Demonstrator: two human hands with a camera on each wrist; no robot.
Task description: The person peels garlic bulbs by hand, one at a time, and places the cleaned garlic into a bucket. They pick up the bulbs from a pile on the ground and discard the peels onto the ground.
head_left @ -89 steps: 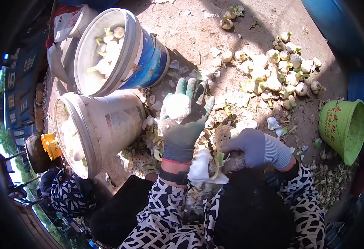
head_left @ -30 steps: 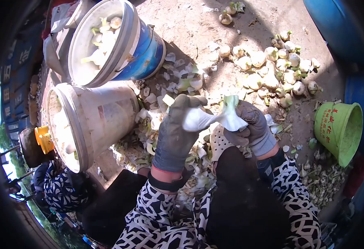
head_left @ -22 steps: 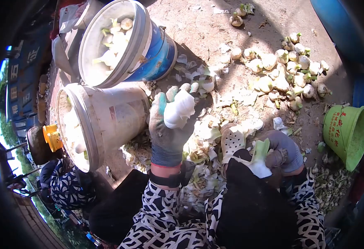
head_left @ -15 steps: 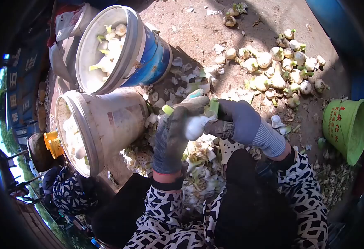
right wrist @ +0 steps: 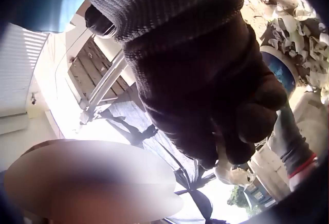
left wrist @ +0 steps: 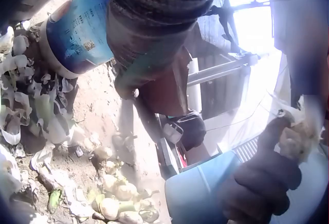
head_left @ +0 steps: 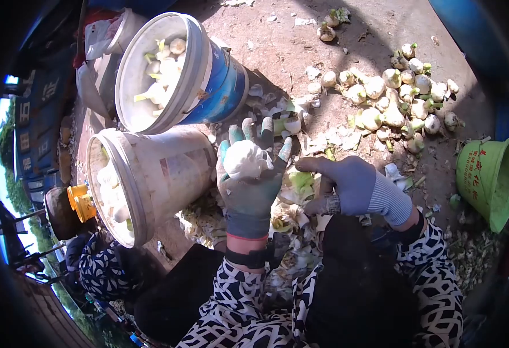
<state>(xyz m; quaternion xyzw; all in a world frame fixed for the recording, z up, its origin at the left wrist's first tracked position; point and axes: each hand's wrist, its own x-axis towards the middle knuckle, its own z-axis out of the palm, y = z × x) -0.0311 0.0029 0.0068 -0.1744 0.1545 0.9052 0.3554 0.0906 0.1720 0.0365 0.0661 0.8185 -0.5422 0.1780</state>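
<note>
My gloved left hand (head_left: 251, 180) is palm up in the head view, its fingers spread out. A white peeled garlic bulb (head_left: 247, 160) lies on that palm. My right hand (head_left: 347, 184) is beside it to the right, gloved, with tape round the thumb. Its forefinger and thumb curve round a green and white garlic peel (head_left: 301, 183). In the left wrist view the right hand (left wrist: 262, 183) appears as a curled fist with pale papery stuff at its top. The right wrist view has the right hand's fingers (right wrist: 257, 123) curled and dark.
Garlic bulbs fill a blue-and-white bucket (head_left: 222, 84) and a dirty white bucket (head_left: 170, 168) at left. A heap of garlic bulbs (head_left: 393, 104) lies on the ground beyond. Peelings (head_left: 295, 255) cover the ground below the hands. At right stands a green bucket (head_left: 480, 180).
The right hand has drawn away from the left, which has turned palm up with the bulb. Half a second ago both hands met over the bulb. The buckets have stayed put.
</note>
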